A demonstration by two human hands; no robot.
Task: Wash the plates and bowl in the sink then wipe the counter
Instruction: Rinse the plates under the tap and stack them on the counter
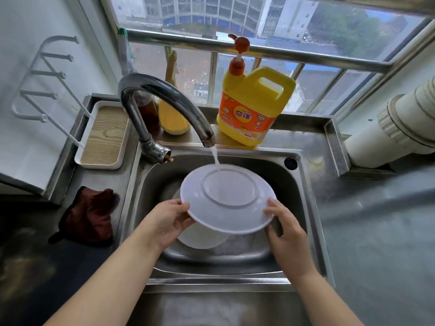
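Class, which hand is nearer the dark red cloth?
Left. The left hand grips the plate edge nearest the cloth; the right hand holds the far edge.

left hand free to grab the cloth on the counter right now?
Probably not yet. The left hand grips the plate under the tap, shared with the right hand. The cloth lies unobstructed left of the sink, so it's reachable after letting go.

We see a brushed, dull-sheened metal sink point(303, 208) and a glossy chrome faucet point(164, 95). The white plate point(226, 198) looks smooth and glossy. Far behind stands a shiny yellow plastic detergent jug point(254, 107); left, a matt wood-grain tray point(103, 135) and a soft dark-red cloth point(89, 217).
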